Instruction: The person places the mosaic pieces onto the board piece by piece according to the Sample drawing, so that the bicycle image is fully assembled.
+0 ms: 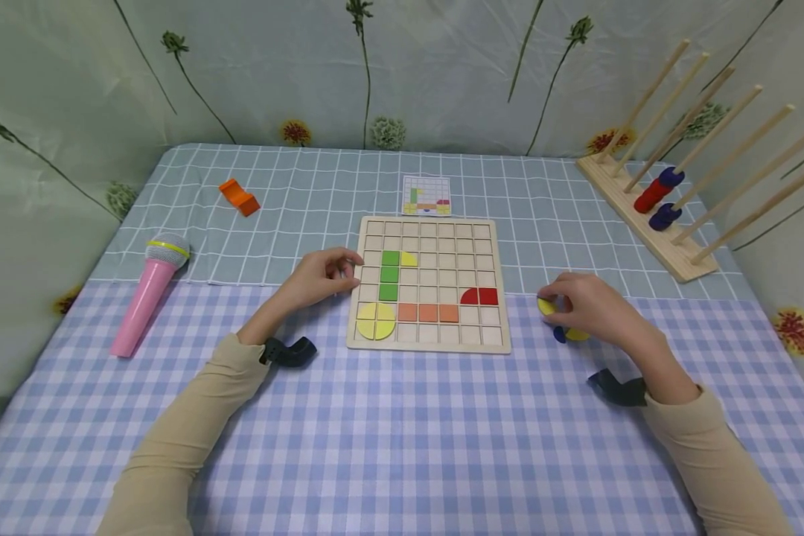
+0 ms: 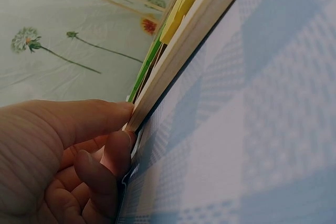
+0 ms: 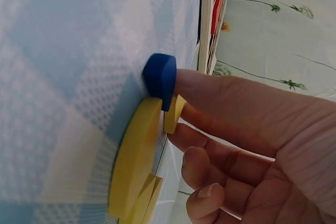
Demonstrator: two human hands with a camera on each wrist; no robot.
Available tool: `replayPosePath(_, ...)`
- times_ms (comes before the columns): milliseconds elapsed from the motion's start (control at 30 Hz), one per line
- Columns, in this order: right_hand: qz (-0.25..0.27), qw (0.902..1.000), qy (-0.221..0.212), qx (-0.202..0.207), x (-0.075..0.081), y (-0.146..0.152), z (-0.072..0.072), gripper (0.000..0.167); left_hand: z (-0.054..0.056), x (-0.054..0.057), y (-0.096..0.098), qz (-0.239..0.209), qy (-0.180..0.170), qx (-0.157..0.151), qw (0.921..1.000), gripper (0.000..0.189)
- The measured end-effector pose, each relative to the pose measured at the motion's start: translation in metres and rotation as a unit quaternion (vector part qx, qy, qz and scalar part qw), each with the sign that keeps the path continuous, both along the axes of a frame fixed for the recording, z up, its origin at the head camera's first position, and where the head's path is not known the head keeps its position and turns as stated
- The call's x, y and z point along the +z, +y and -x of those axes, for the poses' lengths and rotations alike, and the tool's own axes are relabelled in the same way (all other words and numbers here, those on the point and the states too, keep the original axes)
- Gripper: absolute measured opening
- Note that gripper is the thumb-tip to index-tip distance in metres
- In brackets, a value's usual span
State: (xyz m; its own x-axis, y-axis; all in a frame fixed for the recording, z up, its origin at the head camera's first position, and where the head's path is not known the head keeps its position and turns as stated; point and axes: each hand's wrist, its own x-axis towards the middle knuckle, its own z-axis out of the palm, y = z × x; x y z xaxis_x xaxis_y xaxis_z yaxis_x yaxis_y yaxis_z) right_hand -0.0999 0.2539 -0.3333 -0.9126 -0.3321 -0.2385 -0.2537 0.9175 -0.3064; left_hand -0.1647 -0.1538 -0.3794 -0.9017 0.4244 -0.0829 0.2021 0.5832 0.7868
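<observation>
My left hand (image 1: 321, 277) rests its thumb and fingertips on the left edge of a wooden grid board (image 1: 435, 242), fingers loosely bent. On the board are green squares (image 1: 388, 274), a yellow quarter-circle piece (image 1: 408, 259), a yellow circle made of quarters (image 1: 376, 321), orange squares (image 1: 428, 312) and red pieces (image 1: 487, 296). To the board's right, my right hand (image 1: 592, 309) pinches a yellow quarter-circle piece (image 1: 546, 306) between thumb and fingers. Just below the thumb tip lie a small dark blue piece (image 3: 160, 74) and other yellow pieces (image 3: 134, 156) on the cloth.
A printed pattern card (image 1: 426, 186) lies behind the board. At the left are a pink toy microphone (image 1: 149, 298) and an orange wavy block (image 1: 239, 197). A wooden peg rack (image 1: 650, 219) with red and blue beads stands at the back right. Checked cloth (image 1: 429, 432) covers the table.
</observation>
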Motion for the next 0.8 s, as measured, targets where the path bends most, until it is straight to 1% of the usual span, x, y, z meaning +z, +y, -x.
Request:
replayPosePath(233, 0.009, 0.9999, 0.01, 0.004, -0.001, 0.001, 0.0, 0.026, 0.0, 0.001, 0.0, 0.002, -0.001, 0.001, 1.0, 0.034)
replayPosePath(433, 0.0, 0.9998, 0.018, -0.002, -0.002, -0.002, -0.002, 0.026, 0.0, 0.0, 0.001, 0.005, -0.001, 0.003, 1.0, 0.032)
replayPosePath(567, 0.0, 0.9997, 0.025, -0.005, -0.001, -0.009, -0.004, 0.026, 0.0, 0.0, 0.001, 0.007, 0.0, 0.004, 1.0, 0.032)
replayPosePath(800, 0.012, 0.9991, 0.038, 0.009, 0.001, -0.026, -0.011, 0.027, 0.0, 0.0, 0.001, 0.003, -0.001, 0.003, 1.0, 0.033)
